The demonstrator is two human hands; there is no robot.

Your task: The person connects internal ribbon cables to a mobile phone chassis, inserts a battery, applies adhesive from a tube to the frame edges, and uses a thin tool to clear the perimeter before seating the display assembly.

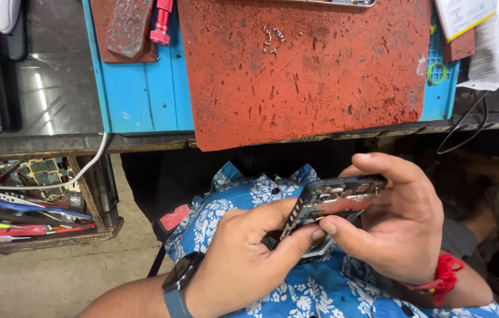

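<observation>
An opened dark phone body (335,199), its inner parts showing, is held over my lap between both hands. My left hand (243,259), with a dark watch on the wrist, pinches its lower left edge with thumb and fingers. My right hand (399,227), with a red thread band at the wrist, grips its right end, forefinger along the top edge and thumb underneath. A second flat piece shows just below the phone, partly hidden by my fingers.
A worn red mat (308,70) lies on a blue work mat (143,88) at the bench edge, with several small screws (272,36) on it. A red tool handle (161,23) lies at the top left. An open drawer (37,200) of tools and circuit boards sits at the left. Papers (473,29) lie at the right.
</observation>
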